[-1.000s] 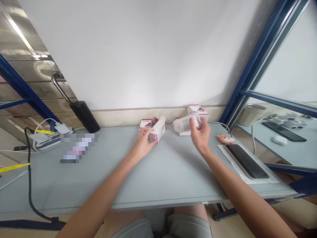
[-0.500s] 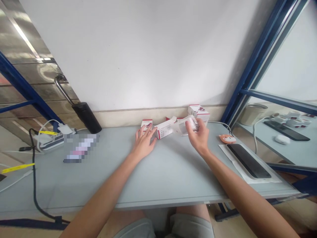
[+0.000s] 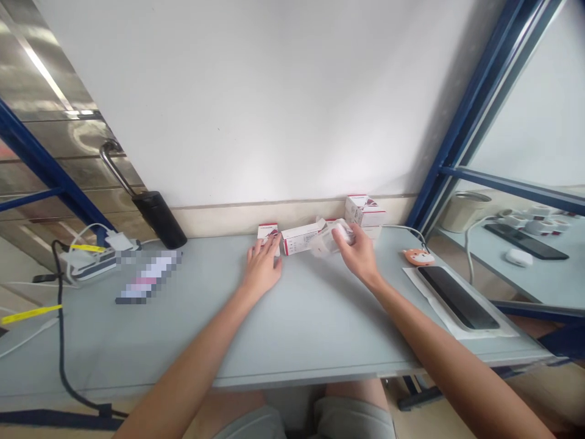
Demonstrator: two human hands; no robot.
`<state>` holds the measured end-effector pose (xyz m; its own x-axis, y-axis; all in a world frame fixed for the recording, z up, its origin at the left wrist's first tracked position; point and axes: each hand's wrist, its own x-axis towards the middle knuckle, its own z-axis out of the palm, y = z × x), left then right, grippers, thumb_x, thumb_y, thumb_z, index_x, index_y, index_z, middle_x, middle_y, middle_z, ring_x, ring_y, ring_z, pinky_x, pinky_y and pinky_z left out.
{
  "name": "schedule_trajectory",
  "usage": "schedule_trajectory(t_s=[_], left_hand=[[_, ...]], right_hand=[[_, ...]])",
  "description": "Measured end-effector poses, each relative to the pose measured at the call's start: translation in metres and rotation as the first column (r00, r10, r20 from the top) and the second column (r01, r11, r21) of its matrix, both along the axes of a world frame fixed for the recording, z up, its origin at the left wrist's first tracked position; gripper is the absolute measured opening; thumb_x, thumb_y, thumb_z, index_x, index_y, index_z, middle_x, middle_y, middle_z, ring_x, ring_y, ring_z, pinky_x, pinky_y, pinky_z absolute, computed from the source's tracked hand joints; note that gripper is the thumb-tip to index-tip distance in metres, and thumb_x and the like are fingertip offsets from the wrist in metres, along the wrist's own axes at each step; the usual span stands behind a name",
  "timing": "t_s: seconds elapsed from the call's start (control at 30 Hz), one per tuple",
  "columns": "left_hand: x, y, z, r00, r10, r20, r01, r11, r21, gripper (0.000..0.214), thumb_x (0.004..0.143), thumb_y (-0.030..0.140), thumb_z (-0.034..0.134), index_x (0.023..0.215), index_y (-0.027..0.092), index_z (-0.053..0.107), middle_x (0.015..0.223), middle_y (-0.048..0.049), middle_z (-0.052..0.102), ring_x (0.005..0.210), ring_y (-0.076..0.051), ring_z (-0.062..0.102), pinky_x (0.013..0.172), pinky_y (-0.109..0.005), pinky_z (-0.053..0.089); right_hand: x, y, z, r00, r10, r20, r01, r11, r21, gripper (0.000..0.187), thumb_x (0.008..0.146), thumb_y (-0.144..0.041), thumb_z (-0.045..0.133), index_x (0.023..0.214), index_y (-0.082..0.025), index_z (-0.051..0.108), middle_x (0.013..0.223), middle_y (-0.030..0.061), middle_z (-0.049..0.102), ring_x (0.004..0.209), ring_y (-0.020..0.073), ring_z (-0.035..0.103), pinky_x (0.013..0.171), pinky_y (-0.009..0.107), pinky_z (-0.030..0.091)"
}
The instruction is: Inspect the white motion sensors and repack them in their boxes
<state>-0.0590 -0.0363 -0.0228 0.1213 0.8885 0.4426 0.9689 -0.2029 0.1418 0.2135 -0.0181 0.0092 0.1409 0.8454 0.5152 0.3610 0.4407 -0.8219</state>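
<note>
My left hand point(image 3: 262, 266) rests on the grey table point(image 3: 320, 329) with fingers spread, its fingertips at the base of a small white-and-red box point(image 3: 267, 234). Just right of it, a white carton with red edging point(image 3: 300, 238) lies on its side. My right hand point(image 3: 359, 254) grips a clear plastic package point(image 3: 328, 239), partly hiding it. Behind that hand stand stacked white-and-red boxes point(image 3: 364, 211).
A black cable point(image 3: 59, 323) and a power strip point(image 3: 86, 264) lie at the left, near a pixelated object point(image 3: 148, 277). An orange fox-shaped item point(image 3: 418, 256) and a black phone point(image 3: 457, 297) on white paper lie at the right. A white wall backs the table.
My left hand has let go of the white carton, which now lies flatter, and rests on the table. My right hand has moved left with the clear package.
</note>
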Motion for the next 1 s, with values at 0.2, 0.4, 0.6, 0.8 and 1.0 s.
schedule_trajectory(t_s=[0.2,0.4,0.6,0.8,1.0], left_hand=[[-0.004,0.003,0.004,0.998,-0.033,0.044,0.032,0.999,0.032,0.069,0.096,0.019,0.05,0.163,0.025,0.037,0.172,-0.0094,0.035,0.16,-0.036,0.029,0.126,-0.059,0.03],[0.002,-0.002,0.009,0.987,-0.14,0.074,0.138,0.99,0.036,0.06,0.096,0.018,0.05,0.153,0.033,0.053,0.174,-0.0046,0.032,0.165,-0.032,0.015,0.131,-0.063,0.008],[0.007,-0.008,0.017,0.916,-0.192,0.351,0.187,0.981,0.047,0.047,0.098,0.023,0.052,0.144,0.028,0.061,0.173,-0.0087,0.032,0.164,-0.033,0.015,0.131,-0.064,-0.001],[0.044,-0.028,0.019,0.583,-0.22,0.782,0.431,0.9,-0.068,0.049,0.102,0.049,0.055,0.146,0.027,0.052,0.143,-0.0128,0.064,0.13,-0.03,0.063,0.112,-0.05,0.05],[0.059,-0.032,0.011,0.181,0.024,0.983,0.682,0.717,-0.142,0.06,0.092,0.048,0.075,0.141,0.021,0.053,0.123,-0.0142,0.071,0.088,-0.021,0.075,0.089,-0.043,0.06]], right_hand=[[-0.018,0.005,-0.027,0.986,0.163,0.026,-0.161,0.985,-0.059,0.051,0.089,-0.063,0.065,0.118,-0.02,0.067,0.11,0.012,0.078,0.096,0.0306,0.07,0.085,0.043,0.056],[-0.024,0.004,-0.03,0.98,0.198,-0.034,-0.2,0.977,-0.069,0.054,0.088,-0.064,0.066,0.119,-0.019,0.067,0.118,0.0132,0.077,0.105,0.0309,0.07,0.091,0.042,0.056],[-0.014,0.005,-0.02,0.972,0.17,-0.163,-0.194,0.97,-0.145,0.059,0.088,-0.07,0.065,0.108,-0.015,0.072,0.1,0.0118,0.078,0.088,0.0273,0.071,0.076,0.038,0.058],[-0.023,-0.002,-0.014,0.936,0.231,-0.266,-0.283,0.943,-0.177,0.062,0.091,-0.073,0.059,0.115,-0.017,0.07,0.097,0.0094,0.077,0.078,0.023,0.071,0.064,0.034,0.059],[-0.027,-0.019,-0.001,0.962,0.243,-0.124,-0.253,0.965,-0.069,0.046,0.096,-0.063,0.059,0.116,-0.022,0.067,0.103,0.007,0.075,0.089,0.023,0.068,0.078,0.035,0.055]])
